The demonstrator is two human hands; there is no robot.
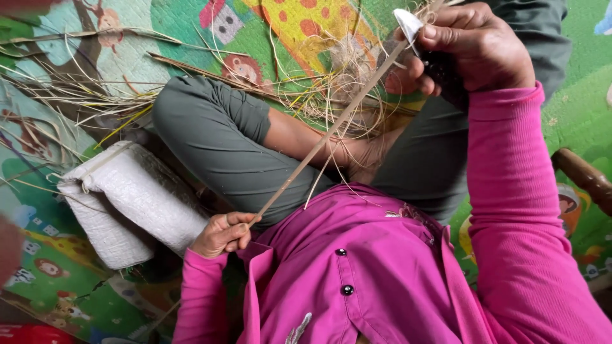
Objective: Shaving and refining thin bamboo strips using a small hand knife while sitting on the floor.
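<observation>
Head view | left hand (223, 234) fingers pinch cane strip (319, 143) | right hand (475, 48) clenches knife (421, 41) | cartoon floor mat (64, 280)

floor: colourful cartoon play mat (299, 25) | white woven sack (137, 191) | daylight

Long thin stick (325, 137): pale tan, straight, like split cane; slants from low left up to top right; low end pinched in left hand (223, 234) near pink shirt; top end meets knife (417, 38) in right hand (475, 48); knife: small, pale blade, dark handle, blade touching stick; thin shavings (347, 64) curl off near blade, pale and stringy.
</observation>
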